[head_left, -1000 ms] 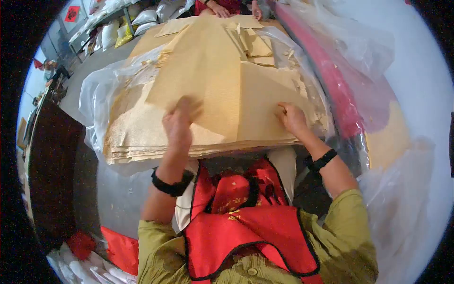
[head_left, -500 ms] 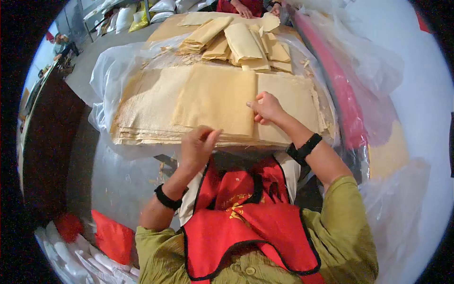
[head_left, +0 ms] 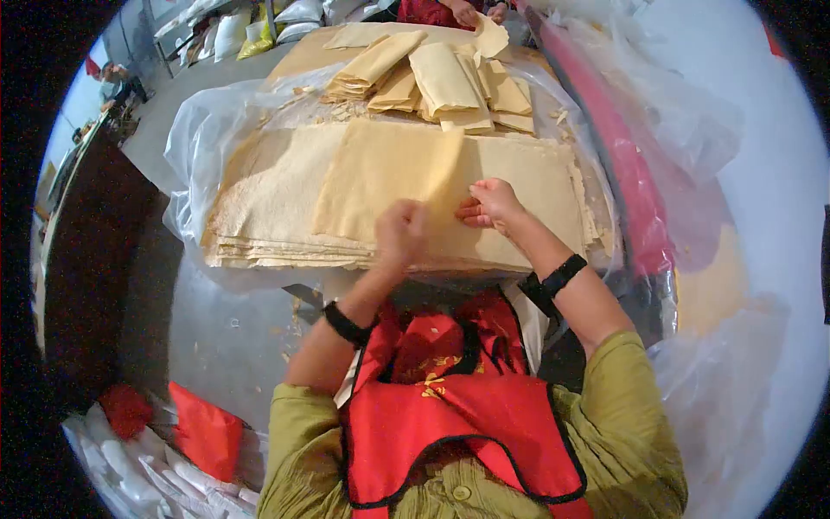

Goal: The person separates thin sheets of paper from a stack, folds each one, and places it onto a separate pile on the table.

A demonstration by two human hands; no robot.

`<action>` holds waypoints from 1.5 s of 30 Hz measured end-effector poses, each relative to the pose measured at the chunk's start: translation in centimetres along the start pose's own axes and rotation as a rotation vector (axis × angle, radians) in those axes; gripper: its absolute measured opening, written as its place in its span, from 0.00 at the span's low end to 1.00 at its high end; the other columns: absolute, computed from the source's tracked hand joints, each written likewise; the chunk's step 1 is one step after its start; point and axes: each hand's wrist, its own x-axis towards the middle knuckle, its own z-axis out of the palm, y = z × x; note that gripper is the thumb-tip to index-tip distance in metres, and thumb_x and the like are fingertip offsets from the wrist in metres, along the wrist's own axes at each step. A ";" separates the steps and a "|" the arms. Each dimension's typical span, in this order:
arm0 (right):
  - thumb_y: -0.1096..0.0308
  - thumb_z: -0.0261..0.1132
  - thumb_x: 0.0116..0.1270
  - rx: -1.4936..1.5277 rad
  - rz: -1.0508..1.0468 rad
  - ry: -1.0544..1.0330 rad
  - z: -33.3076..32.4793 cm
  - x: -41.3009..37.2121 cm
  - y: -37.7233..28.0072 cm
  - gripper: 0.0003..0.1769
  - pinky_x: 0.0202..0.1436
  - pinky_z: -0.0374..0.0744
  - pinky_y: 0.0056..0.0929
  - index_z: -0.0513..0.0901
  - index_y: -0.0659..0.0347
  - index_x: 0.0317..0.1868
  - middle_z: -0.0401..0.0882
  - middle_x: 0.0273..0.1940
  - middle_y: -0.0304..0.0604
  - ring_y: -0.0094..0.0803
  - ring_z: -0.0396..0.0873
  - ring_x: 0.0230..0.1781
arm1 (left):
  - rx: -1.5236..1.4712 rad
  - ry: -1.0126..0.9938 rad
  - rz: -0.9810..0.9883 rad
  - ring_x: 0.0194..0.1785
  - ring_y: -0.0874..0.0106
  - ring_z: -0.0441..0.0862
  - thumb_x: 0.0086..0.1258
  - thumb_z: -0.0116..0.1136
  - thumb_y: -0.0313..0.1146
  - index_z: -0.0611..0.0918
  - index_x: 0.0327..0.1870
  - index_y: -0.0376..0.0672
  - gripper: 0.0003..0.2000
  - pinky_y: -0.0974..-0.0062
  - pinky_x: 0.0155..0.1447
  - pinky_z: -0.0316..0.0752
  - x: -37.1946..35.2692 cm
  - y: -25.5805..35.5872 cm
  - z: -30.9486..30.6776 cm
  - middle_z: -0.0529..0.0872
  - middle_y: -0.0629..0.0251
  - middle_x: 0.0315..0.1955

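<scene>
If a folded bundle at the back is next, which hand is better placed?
Right, probably. The right hand is farther forward and nearer the folded bundles; the left hand is nearer the body, by the near edge of the top sheet, its grip blurred.

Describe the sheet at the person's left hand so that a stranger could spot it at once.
Find the wide stack of pale sheets before the red apron. On its middle lies a smaller sheet, its near right corner raised in the left hand. It is deeper yellow than the stack and wider than the folded bundles beyond.
</scene>
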 end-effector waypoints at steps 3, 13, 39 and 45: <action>0.62 0.49 0.65 -0.035 -0.003 0.011 -0.1 -0.4 0.2 0.14 0.25 0.79 0.27 0.63 0.64 0.44 0.73 0.34 0.51 0.36 0.79 0.27 | -0.693 0.015 -0.240 0.27 0.74 0.77 0.58 0.51 0.29 0.76 0.22 0.40 0.06 0.77 0.29 0.72 5.6 -1.8 -8.1 0.77 0.67 0.20; 0.48 0.59 0.58 0.021 -0.028 -0.284 6.2 -5.1 -5.4 0.27 0.30 0.79 0.34 0.66 0.60 0.48 0.74 0.36 0.47 0.36 0.78 0.33 | -0.051 -0.037 0.383 0.30 0.65 0.78 0.54 0.53 0.24 0.78 0.28 0.41 0.03 0.73 0.35 0.73 1.2 6.5 -7.1 0.80 0.60 0.26; 0.62 0.62 0.54 -0.857 -0.431 0.333 -4.6 -4.8 -1.1 0.32 0.50 0.71 0.36 0.63 0.70 0.55 0.73 0.47 0.54 0.48 0.73 0.46 | -1.392 -0.081 -0.276 0.55 0.62 0.68 0.66 0.33 0.53 0.62 0.59 0.43 0.27 0.64 0.57 0.64 7.5 -6.5 -9.6 0.69 0.60 0.54; 0.47 0.63 0.50 -1.396 -1.180 0.005 0.7 -9.5 1.1 0.42 0.61 0.59 0.42 0.59 0.64 0.59 0.57 0.60 0.55 0.49 0.57 0.61 | -1.663 0.025 -0.366 0.59 0.59 0.64 0.63 0.38 0.59 0.61 0.60 0.38 0.33 0.62 0.62 0.60 1.2 -1.2 -11.3 0.66 0.57 0.58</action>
